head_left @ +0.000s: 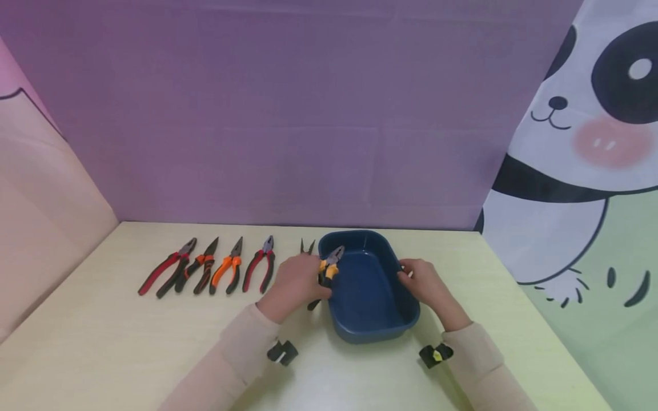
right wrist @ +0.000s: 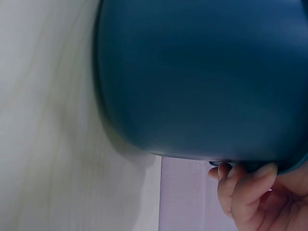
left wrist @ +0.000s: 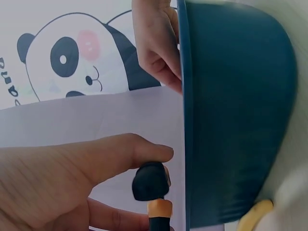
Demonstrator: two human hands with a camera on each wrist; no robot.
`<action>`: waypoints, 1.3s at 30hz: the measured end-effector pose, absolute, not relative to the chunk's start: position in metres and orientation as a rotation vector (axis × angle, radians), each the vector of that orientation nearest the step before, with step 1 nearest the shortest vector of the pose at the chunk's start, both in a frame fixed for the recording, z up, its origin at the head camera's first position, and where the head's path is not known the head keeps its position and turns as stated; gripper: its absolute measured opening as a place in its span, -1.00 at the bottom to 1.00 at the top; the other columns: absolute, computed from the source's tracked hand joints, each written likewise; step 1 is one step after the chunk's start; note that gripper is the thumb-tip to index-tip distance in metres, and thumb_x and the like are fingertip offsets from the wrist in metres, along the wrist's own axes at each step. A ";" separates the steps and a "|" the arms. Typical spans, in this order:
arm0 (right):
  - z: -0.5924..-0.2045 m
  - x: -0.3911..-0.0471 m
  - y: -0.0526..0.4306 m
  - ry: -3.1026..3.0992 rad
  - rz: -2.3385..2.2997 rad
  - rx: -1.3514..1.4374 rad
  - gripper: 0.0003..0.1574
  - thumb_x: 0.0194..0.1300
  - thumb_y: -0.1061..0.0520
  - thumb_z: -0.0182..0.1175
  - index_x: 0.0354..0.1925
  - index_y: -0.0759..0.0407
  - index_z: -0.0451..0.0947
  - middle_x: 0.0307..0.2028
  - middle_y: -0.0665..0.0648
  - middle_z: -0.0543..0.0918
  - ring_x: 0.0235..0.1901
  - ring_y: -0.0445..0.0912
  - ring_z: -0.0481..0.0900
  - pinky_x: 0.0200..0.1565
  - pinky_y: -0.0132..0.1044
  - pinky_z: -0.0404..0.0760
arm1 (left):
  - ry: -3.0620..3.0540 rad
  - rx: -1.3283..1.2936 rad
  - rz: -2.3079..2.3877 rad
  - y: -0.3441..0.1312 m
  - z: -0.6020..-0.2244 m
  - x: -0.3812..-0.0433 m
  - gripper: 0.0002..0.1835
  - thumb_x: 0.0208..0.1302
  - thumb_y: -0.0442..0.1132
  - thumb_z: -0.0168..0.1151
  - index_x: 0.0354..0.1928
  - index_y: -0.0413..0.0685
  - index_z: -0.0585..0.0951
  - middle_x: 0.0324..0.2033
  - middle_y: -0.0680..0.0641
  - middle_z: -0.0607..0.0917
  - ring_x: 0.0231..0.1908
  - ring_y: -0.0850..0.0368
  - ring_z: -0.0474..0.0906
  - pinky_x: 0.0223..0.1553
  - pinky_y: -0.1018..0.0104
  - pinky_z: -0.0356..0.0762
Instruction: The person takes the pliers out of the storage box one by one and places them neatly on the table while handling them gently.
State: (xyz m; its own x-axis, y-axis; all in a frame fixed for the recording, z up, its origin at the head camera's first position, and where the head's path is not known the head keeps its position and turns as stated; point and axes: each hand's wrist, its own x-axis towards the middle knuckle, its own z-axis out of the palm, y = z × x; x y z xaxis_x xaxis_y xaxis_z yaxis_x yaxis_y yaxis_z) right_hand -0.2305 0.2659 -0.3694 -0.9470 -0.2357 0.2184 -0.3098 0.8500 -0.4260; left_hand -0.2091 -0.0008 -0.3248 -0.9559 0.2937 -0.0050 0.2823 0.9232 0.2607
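Observation:
My left hand [head_left: 298, 285] grips combination pliers [head_left: 333, 262] with yellow-and-black handles at the left rim of a deep blue basin [head_left: 367, 337]. The grey pliers' head points up and away, overlapping the basin's inside in the head view. In the left wrist view, the thumb presses on a dark handle end [left wrist: 150, 182]. My right hand [head_left: 426, 282] pinches the basin's right rim, thumb over the edge, as the right wrist view also shows. Another pair of pliers [head_left: 307, 248] lies behind the left hand, mostly hidden, with its narrow jaws spread.
To the left, several pliers lie in a row on the pale wooden table [head_left: 128, 342]: red-and-black ones [head_left: 164, 273], dark orange-striped ones [head_left: 199, 268], orange ones [head_left: 226, 268] and another red-and-black pair [head_left: 259, 265]. A purple backdrop [head_left: 308, 114] stands along the back edge.

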 end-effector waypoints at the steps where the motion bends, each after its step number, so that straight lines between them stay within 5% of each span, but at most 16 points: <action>1: -0.369 -0.230 0.266 -2.867 0.701 0.427 -0.68 0.18 0.34 0.11 -0.10 0.51 0.53 -0.47 0.24 0.64 -0.56 -0.08 0.54 -0.43 -0.18 0.54 | 3.038 0.450 0.405 -0.003 -0.325 -0.209 -0.61 -0.08 0.04 0.46 -0.47 -0.05 0.50 -0.59 0.04 0.47 -0.55 0.16 0.38 -0.58 0.35 0.29; 18: -0.368 -0.229 0.268 -2.871 0.704 0.419 -0.69 0.18 0.35 0.11 -0.10 0.52 0.53 -0.44 0.28 0.65 -0.55 -0.07 0.55 -0.42 -0.17 0.55 | 3.065 0.375 0.410 -0.037 -0.327 -0.214 -0.53 -0.04 0.01 0.44 -0.64 -0.05 0.33 -0.69 0.05 0.17 -0.65 0.18 0.14 -0.63 0.32 0.09; 39: -0.370 -0.231 0.266 -2.892 0.710 0.393 -0.64 0.20 0.33 0.10 -0.05 0.54 0.50 -0.41 0.28 0.66 -0.50 -0.04 0.58 -0.37 -0.13 0.57 | 3.041 0.260 0.448 -0.086 -0.336 -0.221 -0.62 -0.02 -0.04 0.44 -0.53 -0.13 0.46 -0.64 0.01 0.38 -0.61 0.15 0.26 -0.62 0.33 0.21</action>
State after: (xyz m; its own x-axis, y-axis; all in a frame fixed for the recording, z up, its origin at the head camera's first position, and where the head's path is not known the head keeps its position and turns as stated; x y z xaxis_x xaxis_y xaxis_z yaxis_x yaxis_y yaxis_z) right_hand -0.2313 0.2661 -0.3699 -0.9563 -0.2184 0.1943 -0.2835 0.8547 -0.4348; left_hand -0.2208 -0.0861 -0.3363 -0.9841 0.1746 -0.0318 0.1580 0.9437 0.2907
